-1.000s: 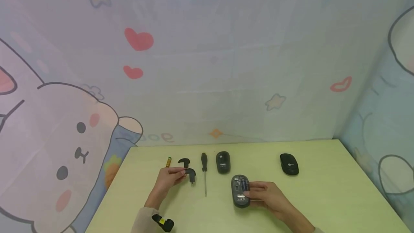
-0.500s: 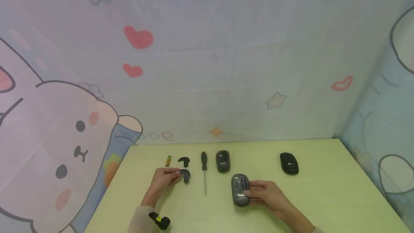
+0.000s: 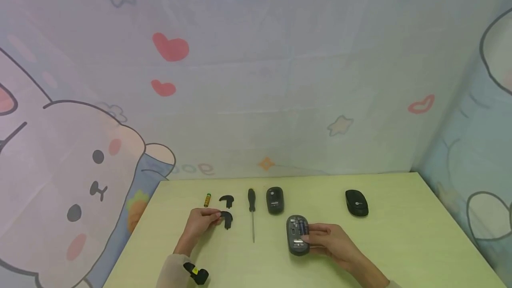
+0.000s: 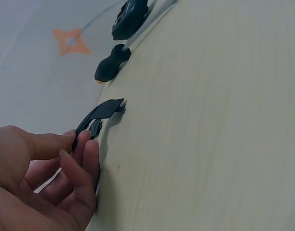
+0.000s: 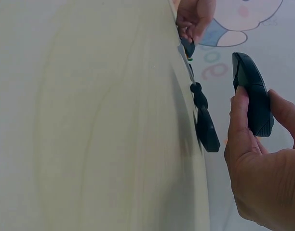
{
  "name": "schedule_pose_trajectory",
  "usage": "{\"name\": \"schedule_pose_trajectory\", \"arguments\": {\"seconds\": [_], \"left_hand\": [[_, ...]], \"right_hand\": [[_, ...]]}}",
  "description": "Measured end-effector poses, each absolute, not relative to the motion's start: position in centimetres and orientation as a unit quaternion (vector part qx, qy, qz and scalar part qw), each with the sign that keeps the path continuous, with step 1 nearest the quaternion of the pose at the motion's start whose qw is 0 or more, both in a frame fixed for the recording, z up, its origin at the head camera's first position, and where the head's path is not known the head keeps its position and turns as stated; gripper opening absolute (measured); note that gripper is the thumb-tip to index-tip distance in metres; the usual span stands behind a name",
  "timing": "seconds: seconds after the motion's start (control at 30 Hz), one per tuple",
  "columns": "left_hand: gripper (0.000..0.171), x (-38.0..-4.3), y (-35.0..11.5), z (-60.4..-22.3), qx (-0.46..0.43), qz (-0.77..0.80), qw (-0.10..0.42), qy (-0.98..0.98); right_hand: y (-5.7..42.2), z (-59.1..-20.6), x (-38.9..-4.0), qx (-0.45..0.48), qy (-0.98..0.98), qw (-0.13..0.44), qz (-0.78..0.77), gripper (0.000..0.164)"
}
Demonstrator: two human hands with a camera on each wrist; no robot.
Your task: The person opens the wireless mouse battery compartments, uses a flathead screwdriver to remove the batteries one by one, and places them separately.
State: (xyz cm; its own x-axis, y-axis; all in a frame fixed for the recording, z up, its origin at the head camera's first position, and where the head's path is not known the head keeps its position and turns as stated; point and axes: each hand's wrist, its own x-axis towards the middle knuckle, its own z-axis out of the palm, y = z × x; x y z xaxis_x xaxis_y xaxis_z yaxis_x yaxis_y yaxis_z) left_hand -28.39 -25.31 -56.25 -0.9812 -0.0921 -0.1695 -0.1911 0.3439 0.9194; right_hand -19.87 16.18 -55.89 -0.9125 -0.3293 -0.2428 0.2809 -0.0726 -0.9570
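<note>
Leftward from the screwdriver (image 3: pixel 251 200) since a second ago, the left hand (image 3: pixel 197 225) has carried a black cover (image 3: pixel 228 220), its fingers pinching one end, near a similar loose piece (image 3: pixel 229 200). The right hand's (image 3: pixel 334 244) fingers clamp a mouse (image 3: pixel 295 237), underside showing, above the counter (image 3: pixel 400 248).

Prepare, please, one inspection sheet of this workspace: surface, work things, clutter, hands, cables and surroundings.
Surface: pale yellow-green table.
Job's things: held mouse, underside facing the head camera, its bay open; held curved piece, black.
Clutter: second curved piece, battery, screwdriver, middle mouse and far-right mouse, lying apart on the table.
Grippers: left hand pinches the held curved piece; right hand grips the held mouse.
Cables: nothing seen.
Surroundings: backdrop with cartoon prints.
</note>
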Motion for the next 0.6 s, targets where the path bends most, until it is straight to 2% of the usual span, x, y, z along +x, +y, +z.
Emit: {"name": "schedule_pose_trajectory", "arguments": {"seconds": [0.3,0.6], "left_hand": [[0.018,-28.44,-25.52,-56.69,-0.068,0.446,0.002,0.893],[0.015,-28.71,-25.3,-57.04,-0.064,0.415,-0.021,0.907]], "right_hand": [[16.23,-55.91,-19.67,-0.02,0.648,0.208,-0.732,0.072],[16.38,-55.81,-19.67,-0.024,0.643,0.208,-0.737,0.07]]}}
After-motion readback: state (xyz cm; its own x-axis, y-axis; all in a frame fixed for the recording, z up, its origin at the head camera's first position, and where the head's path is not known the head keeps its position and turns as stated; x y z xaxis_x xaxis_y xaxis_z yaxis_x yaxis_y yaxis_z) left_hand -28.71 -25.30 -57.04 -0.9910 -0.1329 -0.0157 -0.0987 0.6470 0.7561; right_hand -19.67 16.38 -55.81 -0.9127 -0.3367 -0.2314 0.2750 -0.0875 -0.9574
